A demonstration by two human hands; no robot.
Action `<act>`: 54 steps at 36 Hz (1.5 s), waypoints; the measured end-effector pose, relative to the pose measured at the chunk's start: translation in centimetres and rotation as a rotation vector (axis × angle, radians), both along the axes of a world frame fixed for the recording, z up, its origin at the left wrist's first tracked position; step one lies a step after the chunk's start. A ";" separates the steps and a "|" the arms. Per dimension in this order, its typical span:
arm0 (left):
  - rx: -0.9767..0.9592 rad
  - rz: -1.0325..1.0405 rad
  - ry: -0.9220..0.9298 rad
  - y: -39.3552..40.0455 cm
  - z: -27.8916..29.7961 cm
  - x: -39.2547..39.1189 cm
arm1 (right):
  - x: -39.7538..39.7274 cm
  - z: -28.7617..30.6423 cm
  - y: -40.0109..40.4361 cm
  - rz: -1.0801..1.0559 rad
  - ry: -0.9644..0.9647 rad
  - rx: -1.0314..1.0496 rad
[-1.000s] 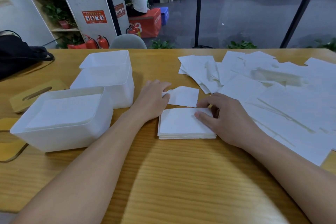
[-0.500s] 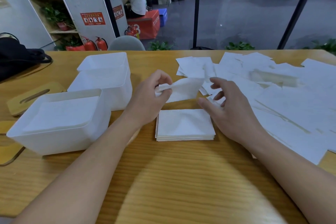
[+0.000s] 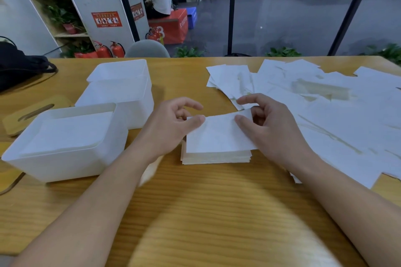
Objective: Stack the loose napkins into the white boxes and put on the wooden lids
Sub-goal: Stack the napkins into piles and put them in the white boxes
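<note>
1. Left hand point(image 3: 173, 123): thumb and fingers pinch the left far corner of a single napkin point(image 3: 217, 134). The other fingers are loosely curled.
2. Right hand point(image 3: 267, 123): thumb lies on the napkin's right far edge with the fingers curled behind it, so it pinches the same sheet. Both hands hold one napkin, stretched between them.
3. The napkin lies directly over the napkin stack point(image 3: 216, 156). Its near edge roughly lines up with the stack's near edge and its long axis runs left to right, same as the stack. The far edge looks slightly lifted; I can't tell whether the sheet is fully down yet.
4. Key relation: the stack sits between the two hands, so the drop is straight down with no sideways travel. Judgement: the step is squaring this sheet onto the stack.
5. Left of the stack, just beside the left forearm: near white box point(image 3: 65, 143), open, with napkins already inside. Further white boxes point(image 3: 121, 84) sit behind it, nested or stacked; which, I can't tell.
6. Far left of the stack: wooden lid point(image 3: 28, 115) flat on the table point(image 3: 217, 212), not fitted.
7. Right of the stack and behind it: loose napkins point(image 3: 325, 110) spread wide, nearest the right hand. Judgement: the right hand is better placed for the next pick, the left for moving the stack to the box. The task is far from done.
</note>
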State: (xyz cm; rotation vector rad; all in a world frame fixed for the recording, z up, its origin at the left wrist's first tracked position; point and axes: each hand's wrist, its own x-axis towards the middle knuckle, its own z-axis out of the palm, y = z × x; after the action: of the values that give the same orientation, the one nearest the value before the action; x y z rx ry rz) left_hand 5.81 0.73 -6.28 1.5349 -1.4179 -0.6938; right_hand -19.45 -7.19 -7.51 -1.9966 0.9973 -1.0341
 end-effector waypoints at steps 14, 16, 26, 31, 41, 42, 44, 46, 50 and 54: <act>0.080 0.040 -0.453 0.3 -0.9 0.8 | -0.1 -1.5 -0.3 -0.031 0.250 -0.098; 0.069 0.031 -0.480 0.4 -0.8 0.9 | -0.3 -1.3 -0.5 -0.043 0.221 -0.102; 0.169 -0.155 -0.542 0.0 -1.8 -1.1 | 0.1 -2.0 -0.4 0.095 0.403 -0.098; 0.161 -0.129 -0.572 -0.2 -2.3 -1.2 | 0.2 -2.2 -0.4 0.115 0.442 -0.109; 0.067 -0.043 -0.423 -0.5 -2.6 -0.5 | 0.0 -2.2 -0.6 0.120 0.449 -0.097; 0.059 -0.050 -0.403 -0.3 -2.5 -0.7 | 0.1 -2.2 -0.5 0.128 0.453 -0.105; 0.068 -0.090 -0.420 -0.2 -2.6 -1.1 | 0.1 -2.3 -0.3 0.147 0.475 -0.119; 0.107 -0.128 -0.541 -0.2 -2.9 -1.5 | 0.2 -2.4 -0.2 0.158 0.501 -0.135; 0.130 -0.115 -0.625 -0.3 -2.9 -1.7 | 0.2 -2.3 -0.3 0.160 0.512 -0.144; 0.131 -0.101 -0.617 -0.3 -2.9 -1.6 | 0.1 -1.9 -0.3 0.168 0.530 -0.133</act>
State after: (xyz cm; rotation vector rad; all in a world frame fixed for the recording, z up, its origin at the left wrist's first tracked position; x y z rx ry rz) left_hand 4.25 0.46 -9.16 1.8876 -1.9416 -0.3842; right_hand -19.38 -7.51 -9.44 -2.4860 1.0168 -0.4956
